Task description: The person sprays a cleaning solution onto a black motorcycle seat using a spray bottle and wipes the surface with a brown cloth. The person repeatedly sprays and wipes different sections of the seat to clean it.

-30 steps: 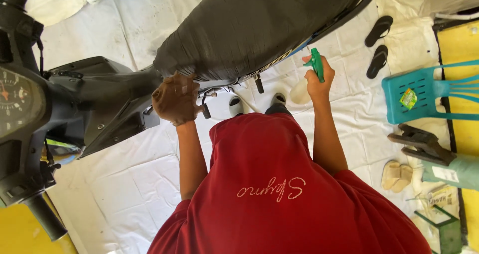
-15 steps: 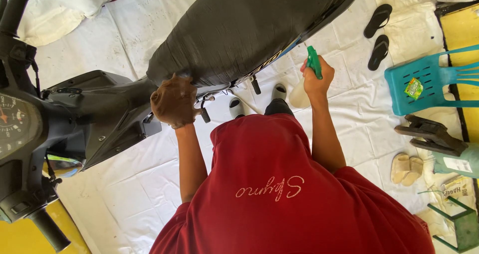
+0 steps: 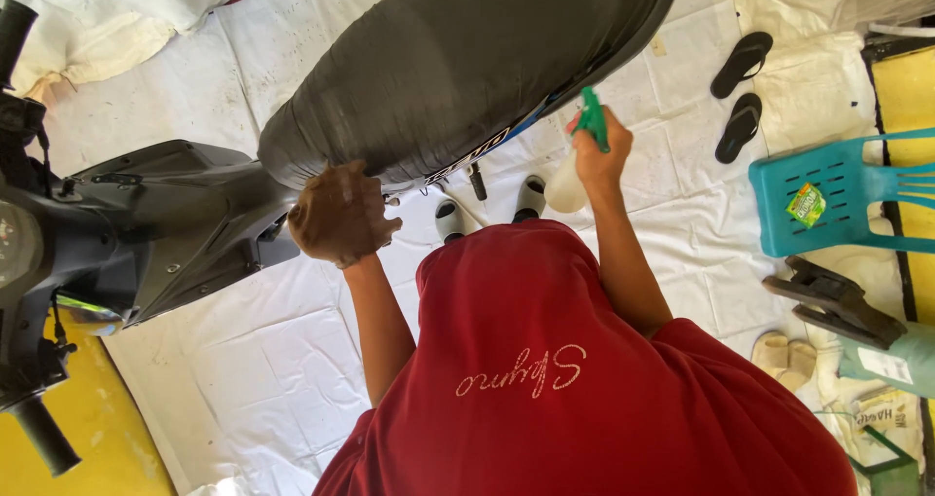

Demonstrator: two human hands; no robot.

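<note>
Head view, L hand [image 3: 341, 214]: fingers curled tight, pressed on lower edge of black scooter seat [image 3: 467, 68]; whether a rag sits under them, can't tell.
R hand [image 3: 599, 155]: fingers wrapped round neck of spray bottle [image 3: 568, 184], green trigger head [image 3: 591, 118] just above knuckles, nozzle toward seat side.
Change vs 1 s back: bottle has come closer to seat edge, L hand barely shifted; framing drifted a bit.
Meaning: prob. spraying/wiping seat flank, still mid-job.
Around: white sheet [image 3: 253, 350] beneath fingers; teal plastic chair [image 3: 828, 204] and black sandals [image 3: 740, 97] well off beyond R fingers.
</note>
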